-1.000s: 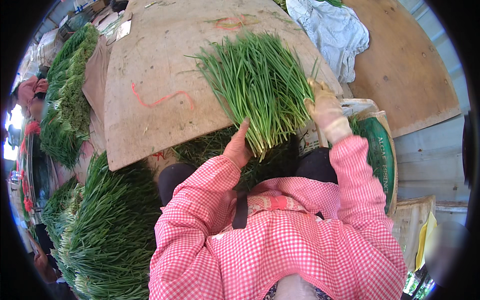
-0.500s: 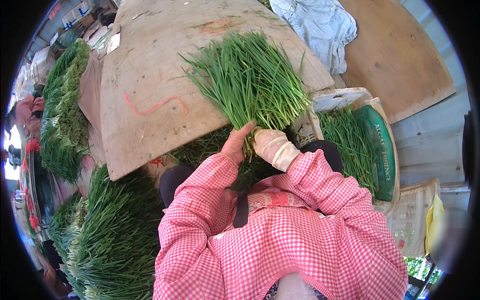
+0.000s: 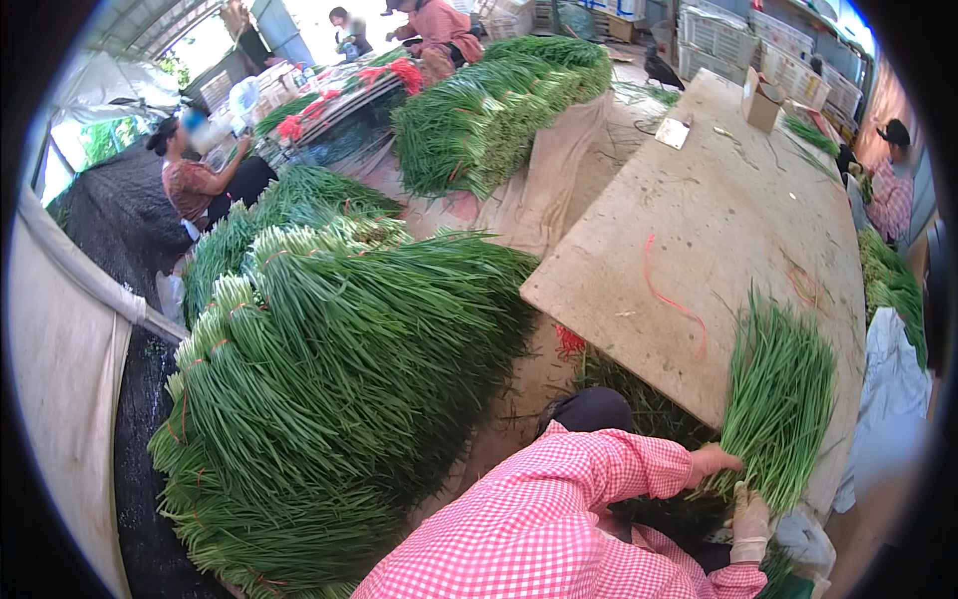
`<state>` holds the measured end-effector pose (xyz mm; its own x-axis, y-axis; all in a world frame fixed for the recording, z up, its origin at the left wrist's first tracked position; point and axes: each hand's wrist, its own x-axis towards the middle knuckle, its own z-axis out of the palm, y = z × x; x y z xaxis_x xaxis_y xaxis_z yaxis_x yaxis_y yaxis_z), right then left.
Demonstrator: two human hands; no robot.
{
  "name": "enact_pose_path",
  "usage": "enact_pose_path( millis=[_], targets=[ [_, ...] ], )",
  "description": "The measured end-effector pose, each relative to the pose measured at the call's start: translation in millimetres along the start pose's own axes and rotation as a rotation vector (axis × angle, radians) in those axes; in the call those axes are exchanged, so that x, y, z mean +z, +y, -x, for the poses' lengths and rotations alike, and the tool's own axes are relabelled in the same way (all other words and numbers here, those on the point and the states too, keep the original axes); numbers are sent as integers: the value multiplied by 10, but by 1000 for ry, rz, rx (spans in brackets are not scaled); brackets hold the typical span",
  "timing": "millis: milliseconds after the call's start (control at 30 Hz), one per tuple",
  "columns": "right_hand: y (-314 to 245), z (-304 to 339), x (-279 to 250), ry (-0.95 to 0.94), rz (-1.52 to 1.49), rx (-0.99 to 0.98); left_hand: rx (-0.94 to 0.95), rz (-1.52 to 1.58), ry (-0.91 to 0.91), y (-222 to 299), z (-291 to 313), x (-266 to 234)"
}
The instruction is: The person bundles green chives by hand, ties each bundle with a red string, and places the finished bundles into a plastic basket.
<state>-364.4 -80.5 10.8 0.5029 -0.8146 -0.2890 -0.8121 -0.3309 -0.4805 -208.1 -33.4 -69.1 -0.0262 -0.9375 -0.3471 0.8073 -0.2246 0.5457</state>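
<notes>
A loose bunch of garlic chives (image 3: pixel 778 394) lies on the wooden board, leaf tips pointing away from me and cut ends toward me. My bare left hand (image 3: pixel 715 463) is closed around the stalks at its near left end. Close beside it, my right hand (image 3: pixel 750 524), in a pale glove, has its fingers bent at the cut ends; the stalks partly hide what they grip. A red tie strip (image 3: pixel 671 299) lies on the board (image 3: pixel 619 250), left of the bunch.
A big heap of tied chive bundles (image 3: pixel 349 369) rises at my left. Another pile (image 3: pixel 499 110) lies beyond it on cloth. A seated person (image 3: pixel 195 180) works at far left; other people are farther back. White crates (image 3: pixel 714 40) stand behind the board. Pale plastic sheeting (image 3: pixel 883 384) hangs at right.
My view has swung to the left, so the board, bunch and hands now appear at the right. Both hands remain at the near end of the bunch.
</notes>
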Motion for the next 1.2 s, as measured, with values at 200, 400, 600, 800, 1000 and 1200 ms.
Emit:
enact_pose_path(
  millis=[200,400,600,800,1000,1200],
  targets=[
    [431,-414,543,-233,-487,-8,52,-20,15,123,122,16],
    [456,-407,707,107,390,-494,164,-314,92,129,124,111],
    [-440,57,230,-157,377,-352,153,-523,275,56,29,26],
    [-297,-187,181,6,674,-639,201,-433,295,98,102,29],
    [-274,-378,172,144,697,-895,501,-1274,311,-71,-451,-299],
    [-197,-637,28,258,602,-870,145,-479,297,337,193,-84]
  ],
)
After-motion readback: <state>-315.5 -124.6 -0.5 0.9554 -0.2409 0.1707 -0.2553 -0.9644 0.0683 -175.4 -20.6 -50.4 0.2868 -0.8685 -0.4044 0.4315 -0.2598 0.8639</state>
